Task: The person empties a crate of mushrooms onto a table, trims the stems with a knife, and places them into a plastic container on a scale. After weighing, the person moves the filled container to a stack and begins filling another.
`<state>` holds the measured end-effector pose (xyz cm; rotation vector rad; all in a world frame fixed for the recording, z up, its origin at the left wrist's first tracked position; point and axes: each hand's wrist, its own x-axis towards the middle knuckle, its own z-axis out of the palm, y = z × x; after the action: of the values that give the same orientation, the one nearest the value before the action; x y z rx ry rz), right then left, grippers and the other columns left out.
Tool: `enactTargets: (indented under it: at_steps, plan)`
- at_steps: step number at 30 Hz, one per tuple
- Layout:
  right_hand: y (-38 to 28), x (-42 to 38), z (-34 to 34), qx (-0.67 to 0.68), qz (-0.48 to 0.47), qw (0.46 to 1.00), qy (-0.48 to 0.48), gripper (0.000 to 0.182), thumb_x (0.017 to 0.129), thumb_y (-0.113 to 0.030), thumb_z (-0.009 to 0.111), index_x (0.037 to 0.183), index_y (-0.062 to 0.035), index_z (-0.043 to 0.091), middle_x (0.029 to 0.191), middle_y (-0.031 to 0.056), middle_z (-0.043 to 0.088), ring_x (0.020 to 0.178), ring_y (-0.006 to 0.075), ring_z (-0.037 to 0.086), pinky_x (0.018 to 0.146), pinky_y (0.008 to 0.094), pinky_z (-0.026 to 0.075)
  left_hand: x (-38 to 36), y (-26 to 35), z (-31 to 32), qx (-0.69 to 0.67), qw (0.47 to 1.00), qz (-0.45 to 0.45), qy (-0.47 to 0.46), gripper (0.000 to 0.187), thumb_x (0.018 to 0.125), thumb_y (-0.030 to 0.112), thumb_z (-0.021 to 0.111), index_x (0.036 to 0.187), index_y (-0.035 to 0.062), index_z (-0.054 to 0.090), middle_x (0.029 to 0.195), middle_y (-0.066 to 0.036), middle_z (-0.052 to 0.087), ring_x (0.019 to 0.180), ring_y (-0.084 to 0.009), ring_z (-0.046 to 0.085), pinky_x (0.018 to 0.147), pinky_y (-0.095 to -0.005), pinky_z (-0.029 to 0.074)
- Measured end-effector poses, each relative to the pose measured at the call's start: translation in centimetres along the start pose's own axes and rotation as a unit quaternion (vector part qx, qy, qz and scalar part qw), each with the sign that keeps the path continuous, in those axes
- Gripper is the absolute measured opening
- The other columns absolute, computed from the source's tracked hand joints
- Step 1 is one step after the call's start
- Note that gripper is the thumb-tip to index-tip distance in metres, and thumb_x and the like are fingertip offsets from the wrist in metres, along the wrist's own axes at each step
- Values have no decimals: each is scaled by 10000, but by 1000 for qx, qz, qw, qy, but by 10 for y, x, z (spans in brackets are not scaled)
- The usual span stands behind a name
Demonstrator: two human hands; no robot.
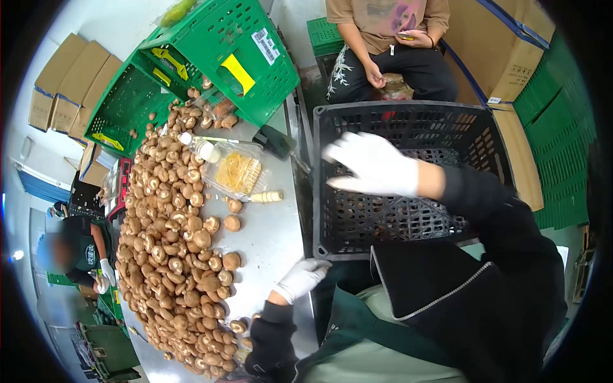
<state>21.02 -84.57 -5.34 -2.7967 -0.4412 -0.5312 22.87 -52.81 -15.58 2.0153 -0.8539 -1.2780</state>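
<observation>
My right hand (373,167), in a white glove, hovers over the black plastic crate (408,108). Its fingers are spread and hold nothing. At the crate's near left corner, beside the metal table's edge, my left hand (303,279) is also gloved in white. Its fingers are bent together, with the tips right at that corner. A large heap of brown mushrooms (169,236) covers much of the metal table (271,236). Single mushrooms (232,260) lie along the heap's edge, near my left hand.
A clear tub of rubber bands (237,172) sits on the table. Green crates (239,57) stand behind the heap. A seated person (389,45) is beyond the black crate, another person (80,252) at far left. Cardboard boxes (504,57) and stacked green crates (559,147) line the right.
</observation>
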Motion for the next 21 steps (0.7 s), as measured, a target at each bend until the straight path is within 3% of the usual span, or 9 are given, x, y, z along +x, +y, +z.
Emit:
enactTargets:
  at_steps: [2,4,6,11,14,17,18,19,21]
  plan:
    - [6,68,44,3,32,999,-5,581,839,-443,675,1216,-24,533,932,149,617,925,304,593,778,416,476,4,-2,8,-46,999,0,4,285,972,155,572,1218,37,653,1105,-122,699,1010,-199,645,916,-307,489]
    - [15,112,113,-68,52,996,-13,765,799,-430,720,1370,3,453,963,152,634,913,306,612,784,420,484,1,1,7,-1,1000,-13,23,274,974,137,556,1212,40,651,1067,-118,689,1001,-205,636,897,-320,491]
    - [16,140,145,-50,118,986,-110,904,765,-450,737,1446,15,367,999,183,629,876,305,638,753,428,503,-3,-5,8,-2,997,44,65,275,979,117,541,1221,28,637,1052,-104,667,990,-194,627,874,-315,494]
    - [33,149,169,15,187,979,-83,946,696,-273,799,1464,12,326,1094,222,621,928,334,663,783,429,533,1,-24,21,-154,972,90,154,162,903,70,613,1036,-1,672,914,-156,645,877,-319,598,820,-371,480]
    - [35,149,176,47,220,969,-100,936,693,-244,780,1465,12,317,1087,232,619,954,351,660,796,442,538,3,-30,11,-122,990,23,62,250,993,59,497,1214,-9,592,1096,-82,629,989,-140,615,794,-251,496]
    - [30,149,171,33,217,966,-137,917,628,-240,791,1394,57,382,1083,254,634,973,375,659,776,457,552,8,-39,22,-275,956,19,102,172,940,77,569,1061,-2,661,864,-97,639,760,-173,606,689,-287,495]
    - [31,146,167,42,198,971,-129,925,640,-268,775,1406,63,376,1042,280,633,900,382,670,748,450,553,5,-25,18,-288,952,-2,100,186,967,103,551,1086,2,652,893,-63,643,714,-112,585,652,-246,493]
    - [30,146,169,26,203,971,-126,987,600,-267,842,1403,72,379,1056,248,654,968,361,661,810,420,554,2,-24,18,-249,963,16,104,188,981,118,548,1090,7,654,915,-60,647,744,-116,607,664,-245,501]
    - [35,143,170,7,183,977,-112,1002,592,-263,841,1412,69,369,1009,233,666,930,351,670,776,425,553,0,-15,15,-226,968,18,105,199,1002,143,542,1104,13,653,955,-58,654,810,-127,645,683,-247,513]
